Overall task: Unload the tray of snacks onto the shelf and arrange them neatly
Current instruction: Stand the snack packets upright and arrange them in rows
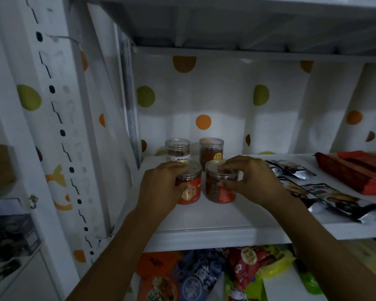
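Head view of a white shelf (pixel 215 220) backed by a white sheet with green and orange dots (pixel 204 101).

Four clear round jars of brown snacks stand upright in a two-by-two block near the left end of the shelf. The back left jar (pixel 178 148) and the back right jar (pixel 211 148) stand close to the dotted sheet. The front left jar (pixel 189 190), with a red label and a metal lid, and the front right jar (pixel 219 192) stand just ahead of them, side by side with a narrow gap between.

The left hand (pixel 159 187) grips the front left jar, with its fingers curled over the lid edge and its thumb against the red label. The right hand (pixel 254 181) pinches the front right jar near its top, with fingertips on the lid rim and the thumb lower on the side wall. Both front jars rest on the shelf board.

To the right of the jars, silver and black packets (pixel 334 200) lie flat, overlapping one another. Further right is a stack of red packets (pixel 360 172).

Under the shelf, a heap of colourful snack bags (pixel 215 272) in orange, blue, red and yellow-green fills the lower level. A white perforated upright (pixel 59 127) runs down the left side.
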